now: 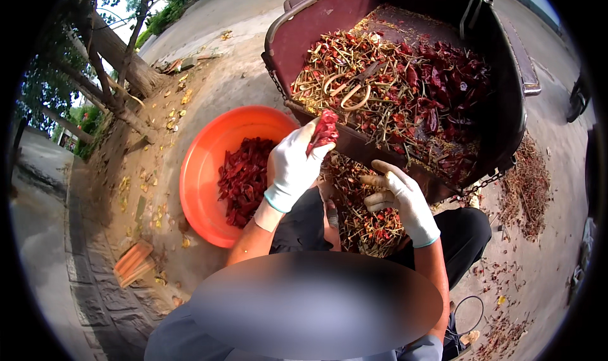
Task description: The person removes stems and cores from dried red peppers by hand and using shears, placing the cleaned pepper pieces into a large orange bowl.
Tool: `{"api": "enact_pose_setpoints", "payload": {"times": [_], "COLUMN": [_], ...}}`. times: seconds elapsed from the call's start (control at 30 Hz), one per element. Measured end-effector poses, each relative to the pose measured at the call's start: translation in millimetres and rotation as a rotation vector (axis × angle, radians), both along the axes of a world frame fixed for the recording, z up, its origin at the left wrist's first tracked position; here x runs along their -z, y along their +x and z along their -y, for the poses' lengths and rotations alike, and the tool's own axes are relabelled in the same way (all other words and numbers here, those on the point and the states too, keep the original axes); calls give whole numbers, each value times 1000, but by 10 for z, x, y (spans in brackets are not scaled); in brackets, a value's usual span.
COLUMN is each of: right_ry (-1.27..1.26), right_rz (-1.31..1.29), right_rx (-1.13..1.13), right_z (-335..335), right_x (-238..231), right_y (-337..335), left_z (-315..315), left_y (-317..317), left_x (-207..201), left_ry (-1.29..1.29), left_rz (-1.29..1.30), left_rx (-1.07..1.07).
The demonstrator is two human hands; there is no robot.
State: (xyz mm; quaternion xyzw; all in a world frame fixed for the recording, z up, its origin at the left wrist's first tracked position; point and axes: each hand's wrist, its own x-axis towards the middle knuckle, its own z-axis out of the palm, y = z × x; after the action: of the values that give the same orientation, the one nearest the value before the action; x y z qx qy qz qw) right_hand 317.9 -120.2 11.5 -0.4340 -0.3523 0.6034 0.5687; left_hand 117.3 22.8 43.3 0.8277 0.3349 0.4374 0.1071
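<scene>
Gripping red chillies [325,132], our left hand [295,166] is hovering near an orange basin [200,174]; we are holding our right hand [408,202] open.

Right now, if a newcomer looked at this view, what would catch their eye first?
Most likely the bright orange basin, left of centre, with red peppers inside. Next would be the dark red cart bed at the top, with scissors lying on its heap of stems and peppers. Near the middle, the white-gloved left hand holds up a red bunch.
</scene>
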Motion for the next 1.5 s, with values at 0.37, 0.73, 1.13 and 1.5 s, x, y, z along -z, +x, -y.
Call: {"api": "enact_pose_setpoints", "payload": {"times": [0.37, 0.73, 1.13, 1.5], "right_ry": [-2, -14, -92, 105], "right_rz": [370, 652, 388, -53], "right_rx": [-170, -379, 45, 677], "right_z": [-58, -370, -230, -209], "right_x": [-266, -186, -170, -189], "right_y": [29, 261, 396, 397], "left_z": [-692, -444, -670, -159], "left_y": [-1129, 1738, 2353, 1565], "left_x": [42, 34, 294, -368], "left_ry": [-247, 316, 401, -653], "left_rz": [-214, -554, -573, -371], "left_rx": [-284, 480, 484, 615]}}
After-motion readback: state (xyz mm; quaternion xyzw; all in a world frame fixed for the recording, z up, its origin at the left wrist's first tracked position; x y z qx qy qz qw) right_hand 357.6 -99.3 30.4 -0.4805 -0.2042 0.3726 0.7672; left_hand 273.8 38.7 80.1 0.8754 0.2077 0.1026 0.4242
